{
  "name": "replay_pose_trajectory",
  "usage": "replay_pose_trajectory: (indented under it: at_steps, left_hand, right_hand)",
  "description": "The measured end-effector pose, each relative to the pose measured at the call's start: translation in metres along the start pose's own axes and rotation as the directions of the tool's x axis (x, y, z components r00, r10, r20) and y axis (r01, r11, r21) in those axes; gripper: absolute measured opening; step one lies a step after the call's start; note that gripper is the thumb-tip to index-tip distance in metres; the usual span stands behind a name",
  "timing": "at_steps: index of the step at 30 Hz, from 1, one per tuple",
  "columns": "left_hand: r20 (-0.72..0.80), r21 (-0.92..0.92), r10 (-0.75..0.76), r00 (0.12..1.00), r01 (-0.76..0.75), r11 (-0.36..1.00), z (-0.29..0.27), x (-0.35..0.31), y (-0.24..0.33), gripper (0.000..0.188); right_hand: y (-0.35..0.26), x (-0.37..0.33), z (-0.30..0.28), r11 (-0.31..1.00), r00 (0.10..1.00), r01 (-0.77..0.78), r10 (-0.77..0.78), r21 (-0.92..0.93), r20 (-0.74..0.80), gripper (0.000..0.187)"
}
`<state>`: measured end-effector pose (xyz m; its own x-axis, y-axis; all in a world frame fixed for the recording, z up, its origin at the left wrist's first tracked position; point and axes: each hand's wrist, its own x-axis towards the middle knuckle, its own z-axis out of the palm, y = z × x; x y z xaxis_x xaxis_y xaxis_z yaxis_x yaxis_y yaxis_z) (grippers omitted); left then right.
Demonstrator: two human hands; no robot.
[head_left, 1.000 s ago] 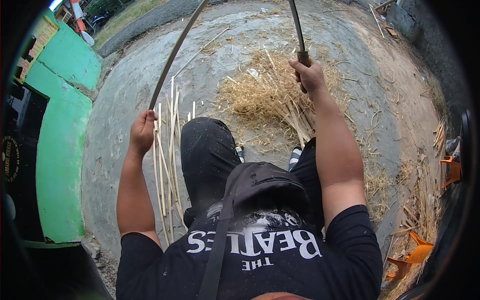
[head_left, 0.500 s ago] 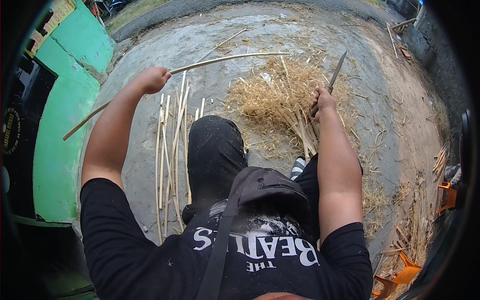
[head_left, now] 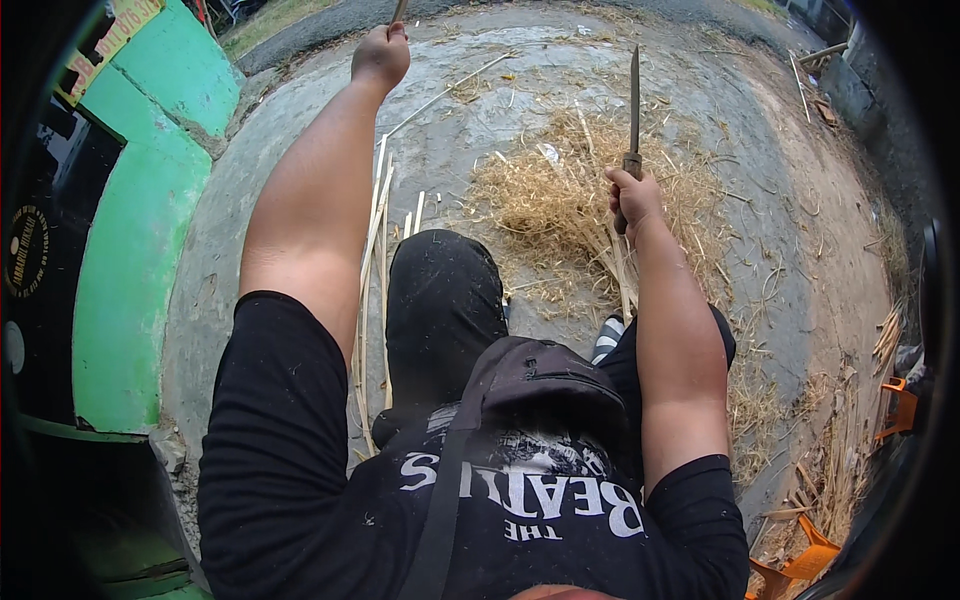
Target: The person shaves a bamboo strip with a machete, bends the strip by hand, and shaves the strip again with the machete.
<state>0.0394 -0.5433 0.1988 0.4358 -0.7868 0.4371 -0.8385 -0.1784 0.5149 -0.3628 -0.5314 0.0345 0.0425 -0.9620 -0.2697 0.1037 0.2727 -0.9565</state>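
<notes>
My left hand is raised at the top edge, arm stretched forward, fingers closed round a pale wooden strip. Only a short end of that strip shows; the rest lies out of view. In my right hand is a long-bladed knife, gripped by its dark handle with the blade pointing forward. Below the knife a heap of curly tan shavings spreads over the ground, with several strips running out from it towards my right foot. Other long pale strips lie beside my left knee, partly hidden by my left arm.
A bright green wall stands on the left. More shavings and fibre scraps lie along the right, near orange plastic chair parts. A thin stick rests on the concrete ahead. A dark bag hangs across my front.
My left hand has swung forward and to the right, carrying the wooden strip mostly out of view. The knife has turned more upright as my right hand moved slightly left.
</notes>
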Motion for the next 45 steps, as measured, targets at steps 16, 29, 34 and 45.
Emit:
replay_pose_trajectory:
  at_steps: [16, 29, 34, 45]
  left_hand:
    - [-0.095, -0.977, 0.028, 0.995, -0.099, 0.190, -0.003, -0.071, 0.114, 0.035]
    - [0.156, -0.988, -0.016, 0.988, 0.156, 0.015, 0.015, -0.162, 0.110, 0.031]
    - [0.027, -0.917, -0.190, 0.981, 0.100, 0.386, -0.003, -0.175, 0.091, 0.050]
    - [0.338, 0.349, 0.509, 0.792, -0.607, 0.713, -0.131, -0.195, 0.006, 0.078]
  right_hand:
    - [-0.055, -0.067, 0.032, 0.930, 0.900, 0.363, -0.366, 0.056, 0.237, 0.038]
    - [-0.037, -0.060, 0.038, 0.943, 0.922, 0.328, -0.307, -0.055, 0.237, 0.024]
    - [-0.042, -0.062, 0.030, 0.944, 0.918, 0.329, -0.317, -0.013, 0.237, 0.022]
    - [-0.059, -0.065, 0.003, 0.714, 0.779, 0.615, -0.487, -0.335, 0.394, 0.027]
